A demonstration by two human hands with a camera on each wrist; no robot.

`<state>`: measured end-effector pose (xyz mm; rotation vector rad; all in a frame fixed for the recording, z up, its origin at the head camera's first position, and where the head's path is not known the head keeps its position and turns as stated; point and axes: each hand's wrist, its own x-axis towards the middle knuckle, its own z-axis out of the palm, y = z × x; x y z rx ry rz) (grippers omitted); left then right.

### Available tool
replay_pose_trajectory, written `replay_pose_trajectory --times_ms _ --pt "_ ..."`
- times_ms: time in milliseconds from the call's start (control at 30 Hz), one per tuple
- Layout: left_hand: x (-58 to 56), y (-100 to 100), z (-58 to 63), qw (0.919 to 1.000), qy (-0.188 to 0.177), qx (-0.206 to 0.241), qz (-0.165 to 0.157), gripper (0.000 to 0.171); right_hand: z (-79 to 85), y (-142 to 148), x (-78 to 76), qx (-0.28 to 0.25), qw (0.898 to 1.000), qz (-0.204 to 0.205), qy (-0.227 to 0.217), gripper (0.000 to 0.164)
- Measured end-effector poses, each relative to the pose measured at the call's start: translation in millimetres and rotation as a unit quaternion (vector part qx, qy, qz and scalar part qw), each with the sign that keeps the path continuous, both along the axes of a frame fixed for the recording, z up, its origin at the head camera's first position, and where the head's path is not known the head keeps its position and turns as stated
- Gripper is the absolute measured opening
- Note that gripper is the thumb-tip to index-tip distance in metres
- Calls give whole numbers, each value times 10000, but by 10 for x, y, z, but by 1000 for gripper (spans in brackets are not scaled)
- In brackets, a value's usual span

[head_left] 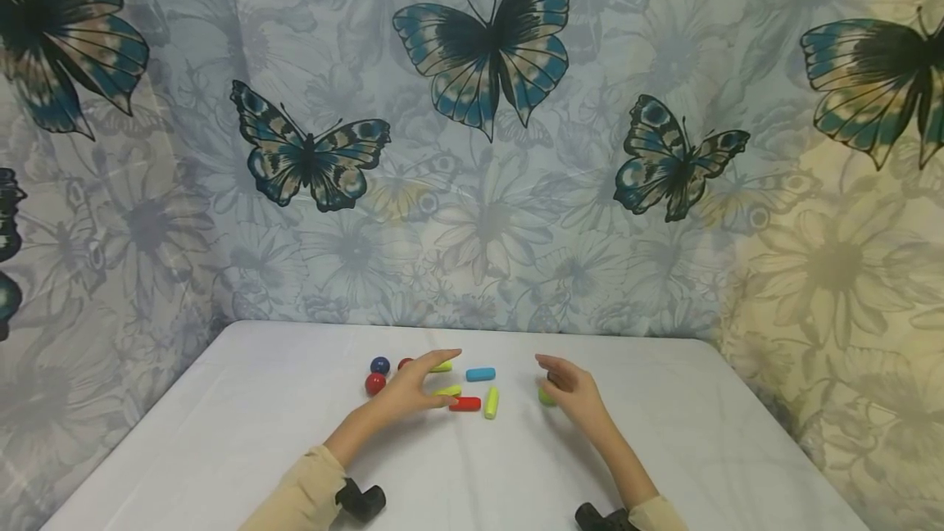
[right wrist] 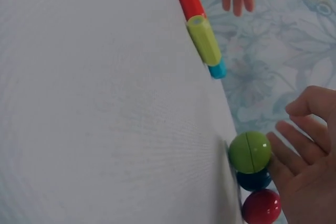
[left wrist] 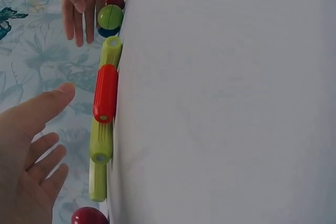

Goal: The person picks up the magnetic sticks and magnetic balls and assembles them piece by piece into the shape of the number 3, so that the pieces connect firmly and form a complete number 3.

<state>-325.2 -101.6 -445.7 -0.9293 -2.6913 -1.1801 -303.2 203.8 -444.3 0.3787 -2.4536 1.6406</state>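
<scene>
In the head view my left hand [head_left: 404, 392] hovers over short plastic cylinders, thumb and fingers spread apart, holding nothing. By its thumb lie a red cylinder [head_left: 465, 404] and a lime cylinder [head_left: 447, 391]; another lime cylinder [head_left: 442, 367] shows beyond the palm. A blue cylinder [head_left: 481, 374] and an upright-pointing lime cylinder [head_left: 491, 403] lie between the hands. My right hand [head_left: 578, 396], fingers loosely bent, is beside a green ball [right wrist: 250, 152], a dark blue ball [right wrist: 254, 180] and a red ball [right wrist: 261, 206]. Whether it touches the green ball I cannot tell.
Left of the left hand sit a blue ball [head_left: 379, 365] and a red ball [head_left: 375, 384], with another red ball [head_left: 405, 363] partly hidden behind that hand. Everything lies on a white-covered table [head_left: 664, 433]. A butterfly-patterned cloth [head_left: 487, 252] hangs behind its far edge.
</scene>
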Motion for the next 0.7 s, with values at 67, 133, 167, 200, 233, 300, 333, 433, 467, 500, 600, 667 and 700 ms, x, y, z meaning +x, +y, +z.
replay_pose_trajectory --times_ms 67,133,167,200,233,300,333,433,467,500,600,667,700 --pt "7 12 -9 9999 -89 95 -73 71 -10 7 13 25 10000 9 6 43" --pt "14 21 -19 9997 -139 169 -129 69 -14 9 24 87 10000 13 16 44" --pt "14 25 -26 9995 -153 199 -173 69 -15 9 28 111 9999 1 9 45" --pt "16 31 -31 9994 -181 226 -201 68 -16 8 30 134 9999 7 2 45" --pt "15 37 -36 9993 -160 246 -243 68 -21 7 30 150 9999 -10 -5 45" --pt "15 50 -51 9989 -98 311 -339 67 -34 9 25 138 9999 -9 -10 45" --pt "13 55 -62 9985 -61 363 -393 66 -41 10 23 134 9999 6 -7 45" --pt "15 69 -92 9973 -66 535 -498 63 -83 18 4 102 9999 17 22 44" --pt "15 71 -104 9968 -70 593 -533 61 -98 21 -3 105 9999 34 21 44" --pt "14 72 -116 9964 -60 636 -560 60 -113 23 -9 123 9999 33 21 43" --pt "4 78 -160 9952 -14 728 -648 56 -154 31 -30 220 9998 22 -7 43" --pt "1 81 -180 9944 18 796 -690 52 -173 34 -39 275 9996 -7 -49 43" --pt "-2 84 -192 9942 65 811 -710 50 -179 34 -41 300 9995 -25 -62 43"
